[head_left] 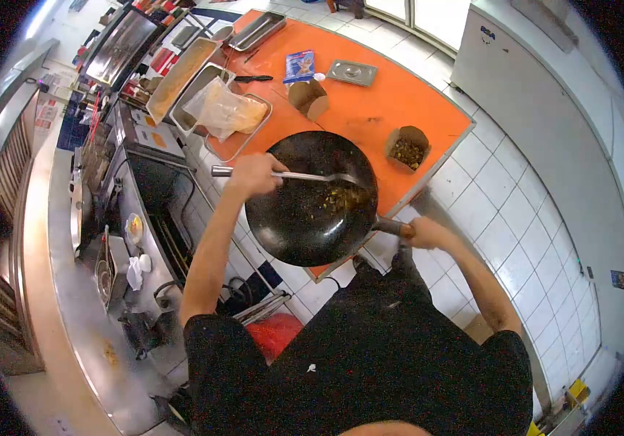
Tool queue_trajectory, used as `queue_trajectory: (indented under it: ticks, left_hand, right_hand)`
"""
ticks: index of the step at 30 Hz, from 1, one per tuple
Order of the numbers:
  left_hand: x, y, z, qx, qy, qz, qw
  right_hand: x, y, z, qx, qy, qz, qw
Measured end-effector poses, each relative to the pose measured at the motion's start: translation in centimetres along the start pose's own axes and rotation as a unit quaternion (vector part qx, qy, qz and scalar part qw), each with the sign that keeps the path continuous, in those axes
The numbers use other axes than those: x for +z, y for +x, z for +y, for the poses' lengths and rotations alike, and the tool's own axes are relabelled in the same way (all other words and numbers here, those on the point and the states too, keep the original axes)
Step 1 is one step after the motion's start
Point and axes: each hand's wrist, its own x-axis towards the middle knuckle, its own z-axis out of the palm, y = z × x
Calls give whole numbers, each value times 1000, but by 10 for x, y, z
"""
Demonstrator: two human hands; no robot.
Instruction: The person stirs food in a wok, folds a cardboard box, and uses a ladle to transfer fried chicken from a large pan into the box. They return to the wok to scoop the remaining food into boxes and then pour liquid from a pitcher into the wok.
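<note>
A large black wok (304, 225) is held over the near edge of the orange table, with some yellow-brown food (348, 200) on its inner wall. My right hand (428, 234) is closed round the wok's handle (392, 226). My left hand (256, 174) grips a long-handled metal cooking utensil (303, 176), whose far end reaches into the wok by the food and is hard to make out. Beyond the wok stand two open brown paper food boxes. The right box (399, 135) has dark, chopped food (407, 152) in it; the left box (310, 99) is behind the wok's far rim.
On the orange table (370, 120) are a metal lid (352, 73), a blue packet (299, 66) and a black-handled knife (254, 78). Metal trays, one with a plastic bag (228, 109), stand to the left. Cooking equipment (155, 211) lines my left side; a white cabinet (544, 94) is right.
</note>
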Motion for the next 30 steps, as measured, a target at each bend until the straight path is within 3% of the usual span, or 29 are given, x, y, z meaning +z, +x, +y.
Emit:
queue_trajectory:
  ticks: [3, 6, 7, 10, 15, 17, 19, 21, 23, 25, 26, 28, 30]
  left_hand:
    - [-36, -44, 42, 19, 74, -18, 997]
    - [-52, -61, 46, -57, 86, 3, 995]
    - [-46, -54, 43, -64, 81, 5, 995]
    - [-3, -34, 34, -57, 117, 153, 980]
    - [78, -95, 70, -105, 44, 136, 984]
    - [103, -144, 77, -144, -54, 43, 987]
    - [114, -190, 75, -152, -78, 44, 984]
    - [110, -217, 74, -183, -86, 50, 978]
    - [111, -224, 75, -223, -100, 59, 968]
    - [112, -199, 82, -259, -113, 90, 955]
    - [118, -182, 83, -259, -118, 101, 953]
    - [139, -151, 85, -266, -126, 110, 949]
    - [156, -133, 90, -255, -146, 144, 945]
  right_hand:
    - [15, 0, 5, -52, -48, 37, 997]
    - [14, -11, -6, -40, -17, 33, 999]
    - [12, -12, -10, -32, -7, 25, 999]
    - [15, -17, -19, -4, -10, 27, 1000]
    - [32, -26, -20, 7, 9, 39, 999]
    - [53, -19, -9, -58, 27, 64, 996]
    - [73, -5, 6, -71, 21, 78, 994]
    - [84, -3, 9, -175, 33, 92, 980]
    - [93, 5, 11, -151, 72, 28, 986]
    - [76, -20, -23, -22, 213, -108, 971]
    - [76, -21, -26, -24, 202, -116, 972]
    - [82, -24, -30, 19, 326, -186, 927]
    - [94, -18, -29, 35, 294, -173, 939]
